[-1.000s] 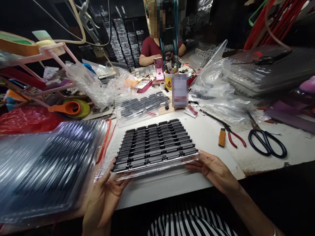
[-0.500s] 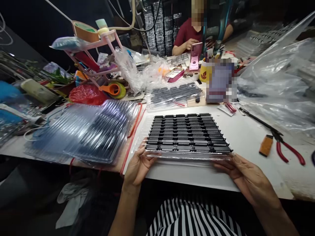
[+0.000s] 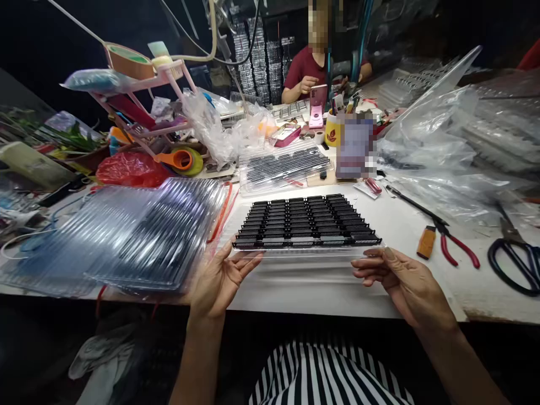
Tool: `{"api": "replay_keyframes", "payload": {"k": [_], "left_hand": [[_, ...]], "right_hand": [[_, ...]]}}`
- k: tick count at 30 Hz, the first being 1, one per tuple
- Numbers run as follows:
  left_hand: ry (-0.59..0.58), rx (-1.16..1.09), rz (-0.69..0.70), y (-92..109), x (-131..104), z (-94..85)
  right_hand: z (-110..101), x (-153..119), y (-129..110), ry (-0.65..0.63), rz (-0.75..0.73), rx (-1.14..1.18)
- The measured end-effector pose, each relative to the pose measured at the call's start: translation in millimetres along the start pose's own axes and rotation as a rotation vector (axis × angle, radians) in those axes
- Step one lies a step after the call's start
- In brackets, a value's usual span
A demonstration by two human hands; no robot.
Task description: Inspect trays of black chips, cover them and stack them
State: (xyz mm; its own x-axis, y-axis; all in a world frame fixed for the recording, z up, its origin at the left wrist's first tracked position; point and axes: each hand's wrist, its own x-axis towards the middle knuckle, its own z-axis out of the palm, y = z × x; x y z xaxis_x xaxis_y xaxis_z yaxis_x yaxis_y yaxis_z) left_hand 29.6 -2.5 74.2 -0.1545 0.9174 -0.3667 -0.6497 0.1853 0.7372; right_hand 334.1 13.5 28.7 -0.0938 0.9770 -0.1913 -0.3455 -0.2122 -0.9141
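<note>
Between my hands is a clear plastic tray filled with rows of small black comb-like parts. My left hand grips its near left corner, thumb on top and fingers beneath. At the near right corner, my right hand holds the tray the same way, its fingers curled below the rim. The near edge looks raised off the white table surface. To the left of my left hand lies a stack of clear ribbed plastic trays.
Another clear tray with dark strips lies beyond. On the right are red-handled pliers, an orange-brown block, scissors and plastic bags. A pink rack stands back left. A person sits across the table.
The view has shifted to the right, bringing the scissors into sight. Both hands still hold the tray, whose near edge now appears slightly higher above the table.
</note>
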Motion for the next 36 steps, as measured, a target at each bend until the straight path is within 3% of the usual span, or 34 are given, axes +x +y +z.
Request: {"api": "replay_keyframes", "payload": {"k": [15,22,36], "left_hand": [[0.077,0.048,0.029,12.1,4.5,10.0],[0.183,0.025,-0.027,14.2,4.3,12.5],[0.205,-0.004,-0.041,11.6,4.6,13.4]], "right_hand": [[11.8,5.6,-15.5,-0.027,-0.047,0.171],[12.0,8.0,-14.5,-0.058,-0.055,0.211],[7.3,-1.0,-8.2,-0.035,-0.002,0.238]]}}
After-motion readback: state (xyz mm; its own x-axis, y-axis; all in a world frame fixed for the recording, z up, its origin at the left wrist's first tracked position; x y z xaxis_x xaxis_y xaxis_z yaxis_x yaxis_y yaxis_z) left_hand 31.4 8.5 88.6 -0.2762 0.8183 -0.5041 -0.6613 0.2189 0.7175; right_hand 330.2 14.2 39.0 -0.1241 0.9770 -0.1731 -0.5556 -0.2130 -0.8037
